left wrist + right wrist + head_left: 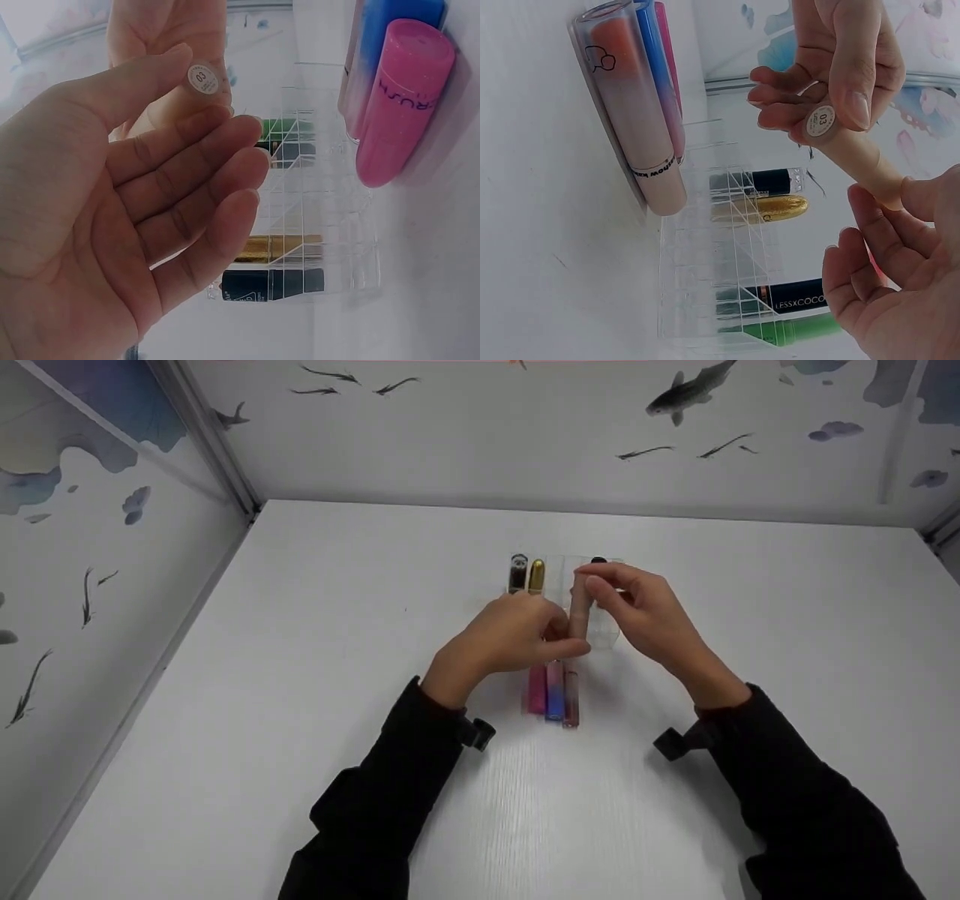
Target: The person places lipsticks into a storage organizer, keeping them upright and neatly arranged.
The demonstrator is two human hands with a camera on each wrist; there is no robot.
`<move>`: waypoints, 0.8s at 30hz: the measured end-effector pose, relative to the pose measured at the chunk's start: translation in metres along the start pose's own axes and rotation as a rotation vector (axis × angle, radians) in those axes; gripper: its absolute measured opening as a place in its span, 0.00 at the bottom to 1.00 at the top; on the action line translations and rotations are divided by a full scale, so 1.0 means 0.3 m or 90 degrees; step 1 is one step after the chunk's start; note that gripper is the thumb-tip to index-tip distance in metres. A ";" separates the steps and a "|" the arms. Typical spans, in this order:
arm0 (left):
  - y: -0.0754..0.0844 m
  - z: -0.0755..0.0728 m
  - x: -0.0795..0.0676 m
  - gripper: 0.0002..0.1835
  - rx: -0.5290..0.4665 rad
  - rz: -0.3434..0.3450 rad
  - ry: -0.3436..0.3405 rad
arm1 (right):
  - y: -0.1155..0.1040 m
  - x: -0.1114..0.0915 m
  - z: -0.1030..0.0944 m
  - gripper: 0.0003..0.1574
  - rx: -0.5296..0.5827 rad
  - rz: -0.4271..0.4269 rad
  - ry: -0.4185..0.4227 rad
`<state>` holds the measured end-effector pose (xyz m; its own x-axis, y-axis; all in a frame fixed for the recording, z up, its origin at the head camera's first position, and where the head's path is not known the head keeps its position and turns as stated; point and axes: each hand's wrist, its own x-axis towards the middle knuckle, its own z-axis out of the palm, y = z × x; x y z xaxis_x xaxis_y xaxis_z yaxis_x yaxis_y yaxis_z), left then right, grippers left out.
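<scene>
Both hands hold one slim beige lipstick tube (580, 607) over the front of a clear organizer (556, 574). My right hand (652, 611) pinches its upper end between thumb and fingertips. At the lower end, my left hand (510, 634) has the tube between thumb and index finger, its other fingers loosely extended. A round label (822, 120) reading 03 marks that lower end. Inside the organizer stand a black tube (518, 574) and a gold lipstick (537, 576) on the left, with a black tube (795, 295) and a green tube (802, 328) toward the right.
In front of the organizer, side by side on the white table (300, 735), lie a pink tube (536, 690), a blue tube (555, 690) and a clear-ended tube (571, 701). Patterned panels (450, 442) stand behind and at the left of the table.
</scene>
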<state>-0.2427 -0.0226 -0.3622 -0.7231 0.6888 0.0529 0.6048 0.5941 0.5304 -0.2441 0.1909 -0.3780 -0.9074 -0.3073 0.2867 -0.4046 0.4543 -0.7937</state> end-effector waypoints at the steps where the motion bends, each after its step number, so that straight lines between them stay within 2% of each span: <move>1: 0.000 0.000 0.001 0.19 -0.001 0.004 0.001 | 0.000 0.000 0.000 0.23 0.002 0.001 -0.001; 5: 0.000 -0.002 0.000 0.20 -0.010 0.021 0.004 | 0.002 0.003 0.001 0.23 0.020 0.002 -0.002; 14: -0.002 -0.009 -0.003 0.20 -0.040 0.020 -0.017 | 0.011 0.005 0.005 0.26 0.044 0.012 -0.012; 24: -0.007 -0.003 -0.004 0.20 -0.058 0.025 -0.022 | 0.019 0.004 0.008 0.24 0.052 0.002 -0.012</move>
<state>-0.2435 -0.0251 -0.3625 -0.6869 0.7253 0.0468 0.5980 0.5274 0.6036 -0.2471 0.1911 -0.3834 -0.9058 -0.3226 0.2746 -0.3908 0.3863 -0.8355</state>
